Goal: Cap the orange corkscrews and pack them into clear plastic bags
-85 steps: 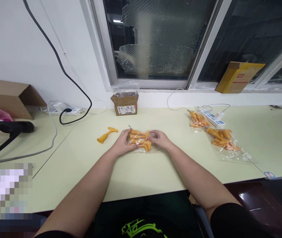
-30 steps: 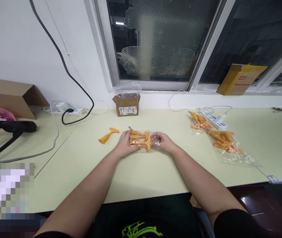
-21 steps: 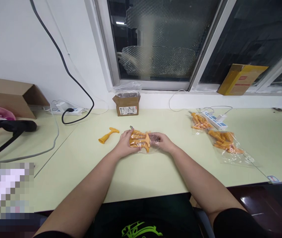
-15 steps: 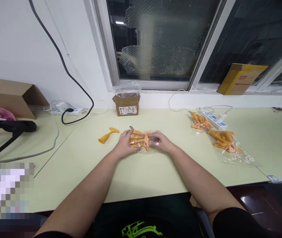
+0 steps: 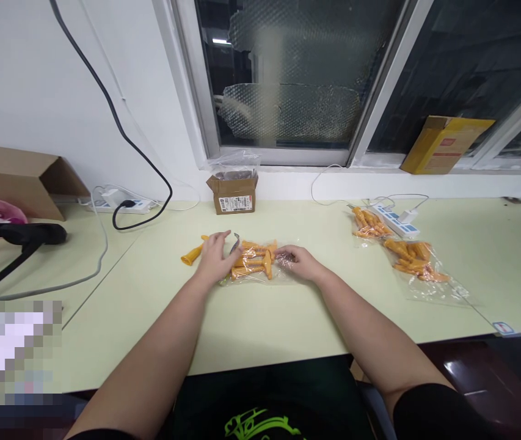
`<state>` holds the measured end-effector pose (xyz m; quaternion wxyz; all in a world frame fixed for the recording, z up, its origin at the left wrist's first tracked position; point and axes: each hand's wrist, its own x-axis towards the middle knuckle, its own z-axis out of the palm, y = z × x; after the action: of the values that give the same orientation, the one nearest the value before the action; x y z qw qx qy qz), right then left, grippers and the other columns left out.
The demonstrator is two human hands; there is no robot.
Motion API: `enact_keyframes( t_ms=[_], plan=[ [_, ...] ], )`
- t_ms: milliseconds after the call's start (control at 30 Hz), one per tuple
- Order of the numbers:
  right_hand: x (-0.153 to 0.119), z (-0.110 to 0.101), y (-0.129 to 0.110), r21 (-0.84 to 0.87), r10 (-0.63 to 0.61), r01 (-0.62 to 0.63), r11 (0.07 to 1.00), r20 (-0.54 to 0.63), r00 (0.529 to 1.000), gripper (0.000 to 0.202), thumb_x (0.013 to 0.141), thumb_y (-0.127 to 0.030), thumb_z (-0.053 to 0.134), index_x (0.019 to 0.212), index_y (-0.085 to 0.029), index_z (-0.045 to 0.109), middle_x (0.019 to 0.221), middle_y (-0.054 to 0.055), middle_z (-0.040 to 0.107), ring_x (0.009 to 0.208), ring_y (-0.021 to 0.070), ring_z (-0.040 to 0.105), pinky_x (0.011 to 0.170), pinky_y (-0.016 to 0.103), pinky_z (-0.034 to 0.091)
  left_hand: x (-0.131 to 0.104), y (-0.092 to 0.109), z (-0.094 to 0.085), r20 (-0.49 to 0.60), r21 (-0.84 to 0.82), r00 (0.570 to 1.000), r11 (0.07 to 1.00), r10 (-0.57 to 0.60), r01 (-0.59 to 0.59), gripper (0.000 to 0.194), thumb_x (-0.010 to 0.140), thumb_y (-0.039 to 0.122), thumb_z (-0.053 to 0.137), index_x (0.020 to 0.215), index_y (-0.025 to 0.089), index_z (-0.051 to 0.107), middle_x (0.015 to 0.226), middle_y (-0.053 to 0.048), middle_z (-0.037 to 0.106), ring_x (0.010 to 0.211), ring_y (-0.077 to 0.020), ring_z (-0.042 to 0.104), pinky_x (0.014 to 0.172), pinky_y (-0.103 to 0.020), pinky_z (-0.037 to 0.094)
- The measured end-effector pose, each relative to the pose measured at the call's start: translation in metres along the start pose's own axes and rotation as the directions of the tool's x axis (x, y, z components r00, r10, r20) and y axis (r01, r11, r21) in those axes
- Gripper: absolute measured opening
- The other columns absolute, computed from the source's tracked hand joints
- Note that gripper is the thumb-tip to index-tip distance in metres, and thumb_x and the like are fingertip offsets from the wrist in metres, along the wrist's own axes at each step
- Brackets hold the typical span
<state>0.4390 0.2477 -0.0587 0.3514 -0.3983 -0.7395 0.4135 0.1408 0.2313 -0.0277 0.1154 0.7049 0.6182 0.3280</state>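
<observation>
A clear plastic bag (image 5: 283,278) with several orange T-shaped plastic handles (image 5: 253,264) inside lies flat on the table in front of me. My left hand (image 5: 214,261) is at the bag's left end, fingers spread, its thumb near a small dark strip (image 5: 235,242) there. Partly behind this hand lies a loose orange handle (image 5: 191,255), outside the bag. At the other end, my right hand (image 5: 303,264) has its curled fingers on the bag's crinkled plastic; its thumb is hard to see.
Two more clear bags of orange handles (image 5: 370,223) (image 5: 413,256) lie to the right by a white power strip (image 5: 395,221). A small open carton (image 5: 235,195) stands against the wall. Leftward are a black cable (image 5: 118,116), a larger cardboard box (image 5: 8,174) and a black object (image 5: 26,238).
My left hand has let go of the bag and moved left, towards the loose handle, its fingers opening. The bag now lies flatter. My right hand stays nearly in place.
</observation>
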Motion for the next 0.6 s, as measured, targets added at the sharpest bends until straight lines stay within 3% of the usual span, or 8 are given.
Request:
enact_keyframes(
  t_ms=[100,167,267,367,467,533,600],
  plan=[
    [-0.001,-0.008,-0.003,-0.007,0.046,-0.047,0.999,-0.091,0.995,0.024,0.086,-0.031,0.065,0.103,-0.018,0.076,0.104,0.007,0.078,0.092,0.0209,0.07,0.089,0.036,0.053,0.007,-0.014,-0.017,-0.153,0.174,0.981,0.974,-0.118,0.145,0.057,0.093,0.049,0.054,0.143,0.021,0.058,0.145,-0.017,0.055,0.141,-0.0411,0.043,0.117,-0.061,0.035],
    [-0.002,-0.015,-0.004,-0.009,0.073,-0.076,0.997,-0.186,0.98,0.022,0.085,-0.032,0.061,0.097,-0.019,0.075,0.096,0.005,0.077,0.087,0.0198,0.068,0.085,0.034,0.052,0.011,-0.022,-0.027,-0.129,0.275,0.959,0.92,-0.252,0.279,0.055,0.089,0.041,0.058,0.141,0.021,0.061,0.149,-0.019,0.054,0.142,-0.0442,0.041,0.113,-0.065,0.036],
    [-0.001,-0.024,-0.004,0.018,0.107,-0.107,0.994,-0.328,0.939,0.024,0.082,-0.034,0.058,0.093,-0.019,0.073,0.088,0.005,0.075,0.081,0.019,0.066,0.079,0.033,0.05,0.016,-0.031,-0.035,-0.043,0.373,0.887,0.816,-0.46,0.441,0.052,0.084,0.03,0.062,0.135,0.023,0.066,0.144,-0.02,0.06,0.137,-0.0447,0.048,0.109,-0.065,0.038],
    [-0.002,-0.028,-0.005,0.049,0.115,-0.104,0.993,-0.413,0.904,0.024,0.079,-0.034,0.057,0.09,-0.019,0.072,0.086,0.005,0.074,0.078,0.0188,0.064,0.074,0.032,0.048,0.02,-0.036,-0.037,-0.026,0.343,0.853,0.797,-0.522,0.498,0.045,0.082,0.027,0.064,0.127,0.026,0.071,0.133,-0.018,0.069,0.127,-0.043,0.059,0.104,-0.059,0.044],
    [-0.003,-0.028,-0.009,0.054,0.098,-0.082,0.995,-0.466,0.88,0.023,0.08,-0.034,0.057,0.09,-0.019,0.071,0.087,0.005,0.072,0.076,0.0186,0.062,0.071,0.032,0.048,0.02,-0.034,-0.035,-0.165,0.125,0.914,0.911,-0.372,0.393,0.04,0.089,0.034,0.059,0.125,0.022,0.071,0.128,-0.016,0.072,0.119,-0.0378,0.065,0.099,-0.05,0.049],
    [-0.005,-0.026,-0.014,0.021,0.044,-0.038,0.999,-0.502,0.864,0.021,0.083,-0.034,0.058,0.092,-0.02,0.07,0.087,0.005,0.071,0.076,0.0183,0.061,0.07,0.031,0.047,0.016,-0.027,-0.031,-0.267,-0.085,0.939,0.976,-0.218,0.202,0.042,0.095,0.039,0.052,0.129,0.018,0.067,0.121,-0.015,0.074,0.106,-0.0309,0.07,0.093,-0.043,0.053],
    [-0.007,-0.023,-0.02,-0.032,-0.061,0.052,0.998,-0.52,0.852,0.02,0.087,-0.034,0.061,0.097,-0.02,0.07,0.086,0.004,0.069,0.076,0.0178,0.059,0.073,0.032,0.048,0.009,-0.014,-0.025,-0.268,-0.248,0.96,0.969,-0.08,0.011,0.045,0.098,0.043,0.05,0.131,0.016,0.065,0.11,-0.012,0.075,0.088,-0.0248,0.071,0.084,-0.038,0.056]
  ],
)
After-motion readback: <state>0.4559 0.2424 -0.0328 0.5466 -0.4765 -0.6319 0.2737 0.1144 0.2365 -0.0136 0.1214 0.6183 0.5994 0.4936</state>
